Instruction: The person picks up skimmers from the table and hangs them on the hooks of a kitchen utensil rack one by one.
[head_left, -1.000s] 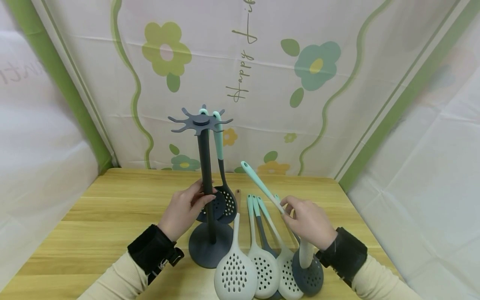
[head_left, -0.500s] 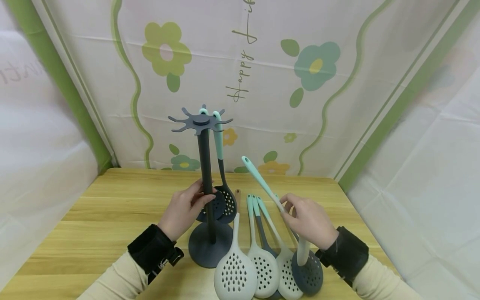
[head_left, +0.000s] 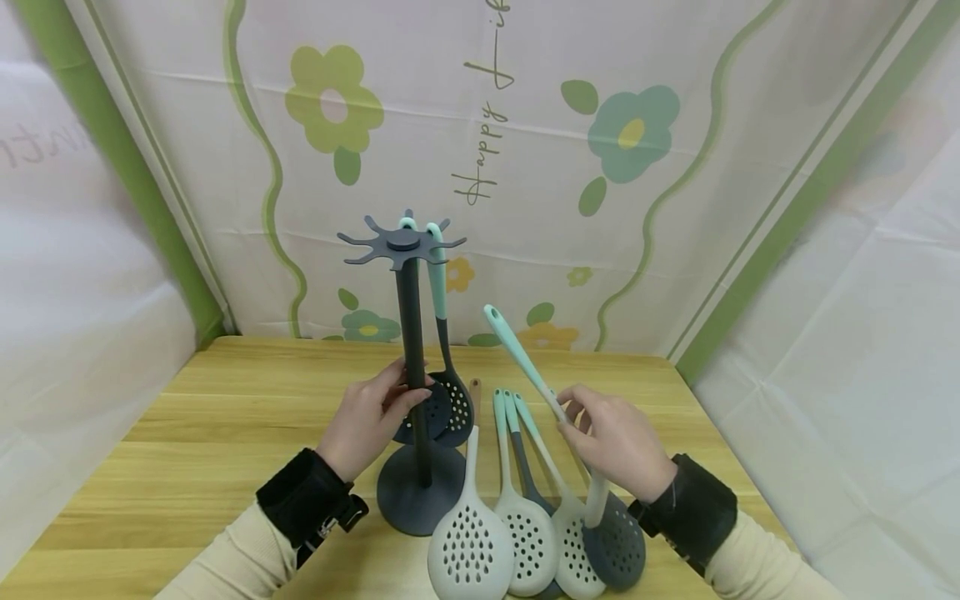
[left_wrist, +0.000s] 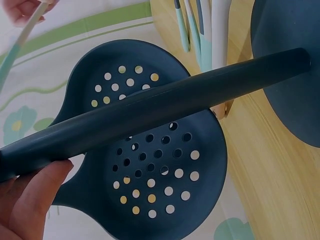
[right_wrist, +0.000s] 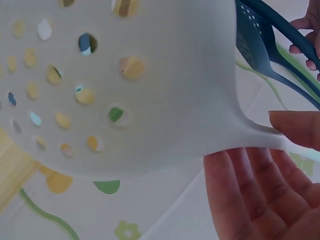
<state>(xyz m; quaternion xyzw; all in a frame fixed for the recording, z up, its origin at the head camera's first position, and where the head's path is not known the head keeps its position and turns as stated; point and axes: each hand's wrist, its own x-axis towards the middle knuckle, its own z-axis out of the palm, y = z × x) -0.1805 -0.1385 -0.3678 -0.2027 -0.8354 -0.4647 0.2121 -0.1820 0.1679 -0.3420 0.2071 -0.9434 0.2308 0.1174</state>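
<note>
On the left, my left hand (head_left: 375, 417) grips the black pole of a utensil stand (head_left: 411, 325); thumb and fingers close round it at mid-height. Two dark skimmers with mint handles hang from the far hooks of its crown, and their perforated heads (left_wrist: 210, 160) show behind the pole in the left wrist view. My right hand (head_left: 618, 437) pinches a white skimmer (head_left: 521, 354) by its shaft, the mint handle slanting up and left. The right wrist view has its large perforated head (right_wrist: 170, 100) up close, thumb and fingers at its neck.
Several skimmers lie side by side on the wooden table (head_left: 225, 467). Among them are a white one (head_left: 472, 546) beside the stand's round base and a dark one (head_left: 618, 550) below my right hand. A flowered cloth (head_left: 525, 208) hangs behind.
My right hand has shifted slightly left, and the handle end of the white skimmer has risen a little. The left hand and the stand have stayed in place.
</note>
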